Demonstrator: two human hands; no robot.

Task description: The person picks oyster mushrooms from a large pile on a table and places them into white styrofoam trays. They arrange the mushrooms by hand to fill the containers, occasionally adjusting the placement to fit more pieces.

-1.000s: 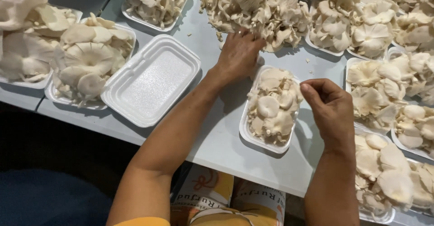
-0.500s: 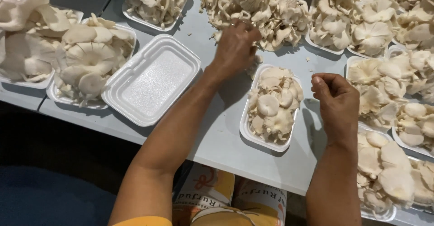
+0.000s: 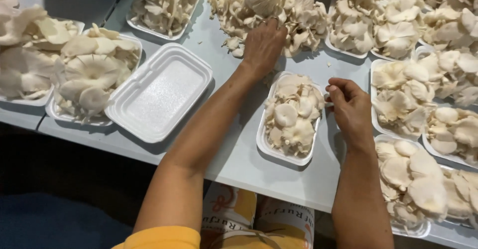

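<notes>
The left hand (image 3: 264, 42) reaches forward into the loose heap of pale cream oyster mushrooms (image 3: 269, 7) at the far middle of the light grey table (image 3: 239, 164), fingers curled down among the caps; whether it has already closed on a piece is hard to tell, since the fingertips are buried in the pile. The right hand (image 3: 351, 109) hovers just right of the narrow white foam tray filled with small oyster mushrooms (image 3: 291, 117), its fingers pinched together at the tray's right edge, seemingly on a small bit of mushroom. That filled tray lies directly in front of the person, between the two forearms. To its left sits an empty white foam tray (image 3: 159, 97), tilted at an angle, and beyond that a tray of large flat mushroom caps (image 3: 92, 77). More packed trays of mushrooms (image 3: 423, 94) crowd the right side of the table, touching one another
</notes>
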